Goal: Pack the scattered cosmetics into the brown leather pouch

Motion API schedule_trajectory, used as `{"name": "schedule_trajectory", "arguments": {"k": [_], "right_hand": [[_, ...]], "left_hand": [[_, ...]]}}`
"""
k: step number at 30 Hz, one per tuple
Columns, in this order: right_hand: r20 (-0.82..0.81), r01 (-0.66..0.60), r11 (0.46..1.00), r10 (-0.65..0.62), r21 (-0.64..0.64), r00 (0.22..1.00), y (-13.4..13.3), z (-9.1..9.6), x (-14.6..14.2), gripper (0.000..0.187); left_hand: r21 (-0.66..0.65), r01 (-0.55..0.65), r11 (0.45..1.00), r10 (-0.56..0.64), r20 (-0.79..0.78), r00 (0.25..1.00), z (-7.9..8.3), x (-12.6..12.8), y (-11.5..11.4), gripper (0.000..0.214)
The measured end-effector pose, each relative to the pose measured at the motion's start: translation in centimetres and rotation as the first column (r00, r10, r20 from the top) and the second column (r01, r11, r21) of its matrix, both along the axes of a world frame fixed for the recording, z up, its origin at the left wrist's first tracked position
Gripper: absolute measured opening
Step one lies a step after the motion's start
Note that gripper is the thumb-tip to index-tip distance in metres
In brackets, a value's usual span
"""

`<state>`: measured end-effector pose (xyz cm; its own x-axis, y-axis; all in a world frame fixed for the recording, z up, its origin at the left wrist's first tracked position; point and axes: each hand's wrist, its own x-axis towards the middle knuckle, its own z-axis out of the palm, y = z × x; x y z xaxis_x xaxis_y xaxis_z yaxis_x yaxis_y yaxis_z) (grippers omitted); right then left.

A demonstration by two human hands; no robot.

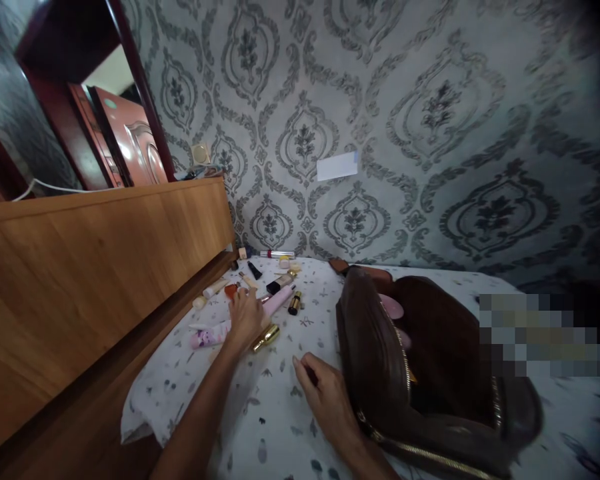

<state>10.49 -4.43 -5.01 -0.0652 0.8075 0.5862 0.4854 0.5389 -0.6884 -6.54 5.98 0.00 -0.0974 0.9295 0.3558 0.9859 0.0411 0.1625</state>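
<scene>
My left hand (246,315) is down among the scattered cosmetics with its fingers bent together. Its fingertips are partly hidden, and what they pinch I cannot make out. Close to them are an orange-red item (231,291) and a white tube (216,288). A lavender tube (211,335) and a pink tube (279,301) lie on either side of the hand. Nearby are a shiny gold bottle (266,338) and a black-and-gold lipstick tube (295,303). My right hand (326,395) rests loosely curled, nothing visible in it, beside an unzipped brown bag (370,333) holding pink items (392,306).
A patterned white sheet (275,407) covers the bed. Along its left runs a wooden panel (105,247); the wallpapered wall (305,133) closes off the back. Farther back lie a silver tube (277,254), a small black tube (255,270) and a black-capped bottle (280,283).
</scene>
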Motion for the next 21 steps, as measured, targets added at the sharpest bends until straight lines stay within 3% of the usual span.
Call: {"name": "schedule_trajectory", "arguments": {"k": [7, 16, 21], "right_hand": [[-0.011, -0.018, 1.0, 0.017, -0.024, 1.0, 0.2, -0.3, -0.1, 0.041], [-0.01, -0.001, 0.999, 0.001, -0.033, 1.0, 0.0, -0.1, -0.2, 0.042], [-0.015, 0.002, 0.999, -0.003, -0.039, 1.0, 0.1, -0.3, -0.1, 0.041]], "left_hand": [[-0.029, -0.122, 0.992, 0.121, -0.04, 0.992, -0.1, -2.0, 4.4, 0.037], [-0.155, -0.116, 0.981, 0.115, -0.014, 0.993, -0.7, -2.7, 6.2, 0.036], [-0.178, -0.102, 0.979, 0.112, 0.05, 0.992, -0.5, -3.0, 7.0, 0.048]]}}
